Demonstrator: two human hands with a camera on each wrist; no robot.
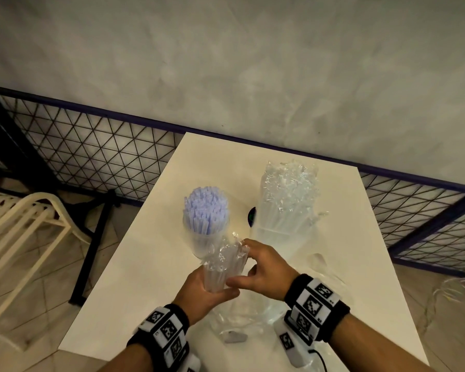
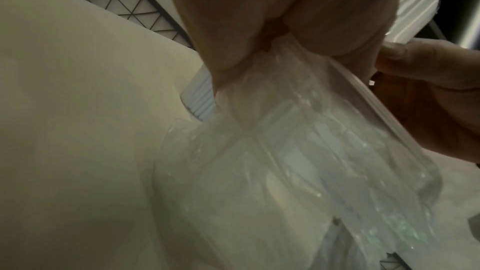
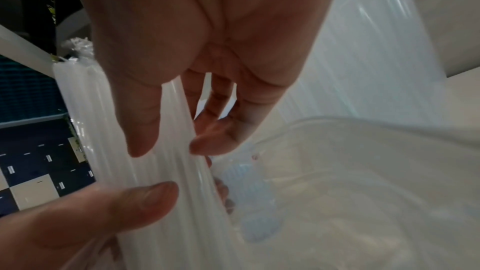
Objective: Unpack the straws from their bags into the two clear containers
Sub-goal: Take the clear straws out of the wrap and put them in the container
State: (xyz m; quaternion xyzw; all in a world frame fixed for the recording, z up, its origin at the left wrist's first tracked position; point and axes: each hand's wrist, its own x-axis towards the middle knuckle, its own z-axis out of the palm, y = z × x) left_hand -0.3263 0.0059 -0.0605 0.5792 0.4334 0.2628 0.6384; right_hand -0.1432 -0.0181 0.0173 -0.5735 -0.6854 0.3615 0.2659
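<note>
My left hand (image 1: 215,291) grips the lower part of a bundle of clear straws (image 1: 223,267) still in its crinkled clear bag, held upright above the white table (image 1: 145,277). My right hand (image 1: 243,264) pinches the same bundle higher up; in the right wrist view the straws (image 3: 155,171) pass between its thumb and fingers. Just behind the bundle stands a clear container of bluish-white straws (image 1: 206,216). A second clear container (image 1: 287,205) to the right holds clear-wrapped straws. The left wrist view shows the bagged bundle (image 2: 298,141) under my palm.
Empty clear bags (image 1: 242,320) lie on the table below my hands. A dark round hole (image 1: 252,216) sits between the two containers. A mesh fence (image 1: 91,149) runs behind the table, with a cream chair (image 1: 19,224) on the floor to the left.
</note>
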